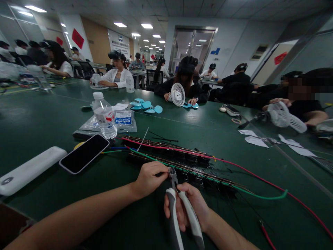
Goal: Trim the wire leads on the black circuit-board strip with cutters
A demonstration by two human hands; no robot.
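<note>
My right hand (191, 208) is closed round the white and grey handles of a pair of pliers (179, 208), whose jaws point up toward my left hand. My left hand (149, 178) is pinched on a thin wire, too small to see clearly, right at the plier jaws. Just beyond both hands lie two long black terminal strips (182, 158) on the green table (39, 118), with a red wire (247, 170) and a green wire (260, 196) running along them to the right.
A black phone (83, 152), a white power bank (28, 170), a water bottle (104, 114) and a plastic bag (122, 119) sit at the left. Blue fan blades (147, 106) and white fans (178, 94) lie farther off. Several people sit around the table.
</note>
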